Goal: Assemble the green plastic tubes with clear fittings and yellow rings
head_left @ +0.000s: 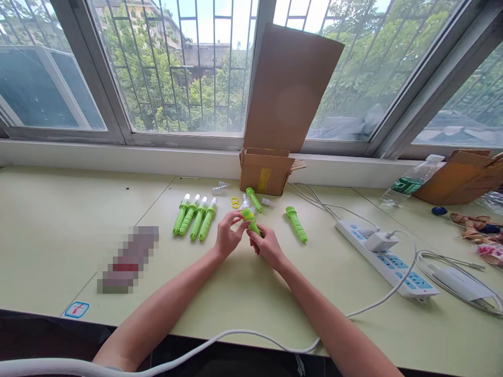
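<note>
Both my hands are on one green plastic handle (249,215) with a flared head, held tilted above the table. My left hand (229,234) pinches at the head, where some yellow shows. My right hand (268,245) is closed round the lower part. Just beyond lie yellow rings (234,202), a clear plastic tip (269,202) and another green handle (254,200). To the left, several green sticks with clear tips (202,218) lie in a row. One more ridged green handle (296,224) rests to the right, without a clear tip.
A cardboard box (262,173) stands open by the window. On the right are a white power strip (387,259) with cables, a charger (458,280) and a tilted plastic bottle (411,180). A white cable (236,332) crosses the table's front edge.
</note>
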A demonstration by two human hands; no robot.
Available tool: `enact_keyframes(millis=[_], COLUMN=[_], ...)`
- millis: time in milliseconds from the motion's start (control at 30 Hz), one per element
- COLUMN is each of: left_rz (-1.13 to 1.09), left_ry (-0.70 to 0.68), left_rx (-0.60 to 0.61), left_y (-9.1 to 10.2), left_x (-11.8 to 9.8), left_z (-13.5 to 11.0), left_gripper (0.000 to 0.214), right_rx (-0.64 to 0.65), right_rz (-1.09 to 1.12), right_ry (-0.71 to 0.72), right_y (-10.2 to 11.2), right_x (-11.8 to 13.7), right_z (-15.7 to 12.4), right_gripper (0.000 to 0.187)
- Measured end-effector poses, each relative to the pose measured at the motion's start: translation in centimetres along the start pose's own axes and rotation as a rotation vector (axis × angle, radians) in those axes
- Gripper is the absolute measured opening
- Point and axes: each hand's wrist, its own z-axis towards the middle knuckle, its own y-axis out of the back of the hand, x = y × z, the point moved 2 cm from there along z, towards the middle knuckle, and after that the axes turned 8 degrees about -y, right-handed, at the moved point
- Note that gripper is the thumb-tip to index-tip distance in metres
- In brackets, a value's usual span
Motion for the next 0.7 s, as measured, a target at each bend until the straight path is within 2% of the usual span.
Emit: enact_keyframes(millis=[133, 233, 467, 700], left_rz=[0.070, 0.153, 0.250, 0.160], left_ry=[-0.034, -0.087, -0.160, -0.146], left_rx=[-0.008, 0.031, 0.074, 0.083], left_y=[0.23, 0.33, 0.43, 0.37], left_x=[0.31, 0.24, -0.10, -0.14], left_z=[-0.04, -0.02, 0.18, 0.40], left_gripper=[0.014, 0.014, 0.014, 0.018], right_rx=[-0.221, -0.248, -0.060, 0.159], right_rz=[-0.258, -0.299, -0.008, 0.248], right_ry=[0.150, 0.156, 0.004, -0.160], right_y=[0.18, 0.29, 0.14, -0.13], right_x=[0.01, -0.08, -0.08, 0.32], right_z=[0.19, 0.21, -0.18, -0.49], right_gripper=[0.025, 0.024, 0.030, 0.034])
